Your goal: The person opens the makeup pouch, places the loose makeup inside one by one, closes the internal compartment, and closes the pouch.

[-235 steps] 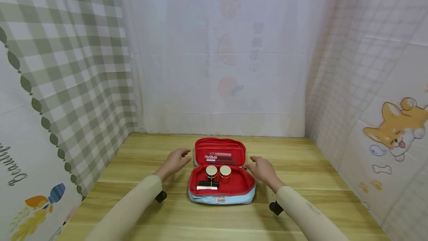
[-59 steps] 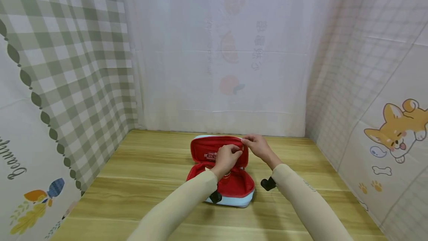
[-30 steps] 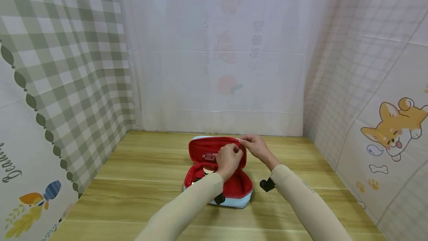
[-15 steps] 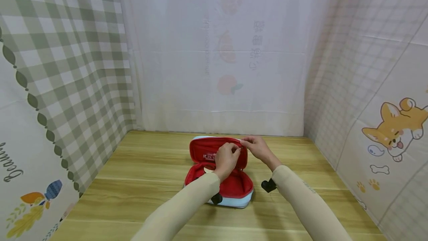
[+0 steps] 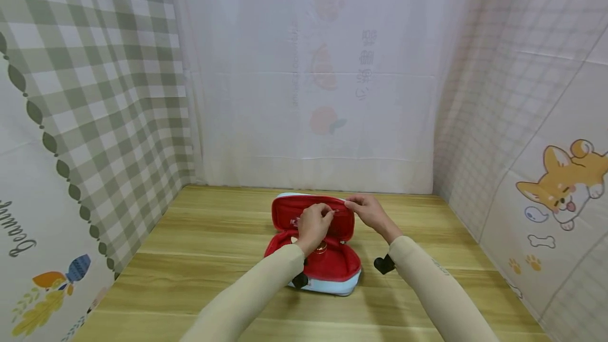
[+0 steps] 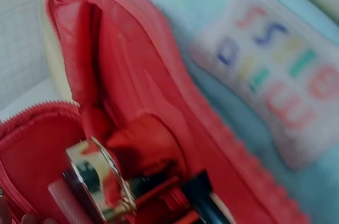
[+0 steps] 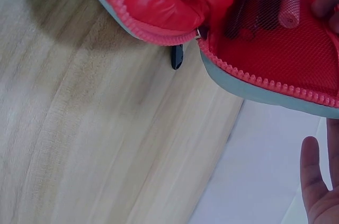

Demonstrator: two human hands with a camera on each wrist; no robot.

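Observation:
A light-blue zip bag with red lining [image 5: 339, 268] lies open, its lid [image 5: 287, 206] tilted up at the back. My right hand [image 5: 371, 214] grips the lid's upper right corner, with some fingers behind it in the right wrist view. Reaching across the bag, my left hand [image 5: 313, 226] pinches the small zipper pull [image 5: 336, 210] of the lid's inner pocket near its right end. Behind the red mesh [image 7: 302, 60] sit a pink tube [image 7: 290, 1] and darker sticks. A gold-capped jar [image 6: 100, 181] and a black item [image 6: 204, 195] lie in the base, partly hidden by my left arm.
The bag stands on a wood-grain table [image 5: 214, 236]. A dark outer zipper pull [image 7: 177, 57] hangs at the hinge side. Curtains hang around: green checked [image 5: 119, 83] at left, white [image 5: 266, 120] behind, and a dog print [image 5: 570, 183] at right.
Both hands were beside the bag at first; now they are at its lid, which stands more upright. Over the last half second my left hand has shifted slightly left along the pocket.

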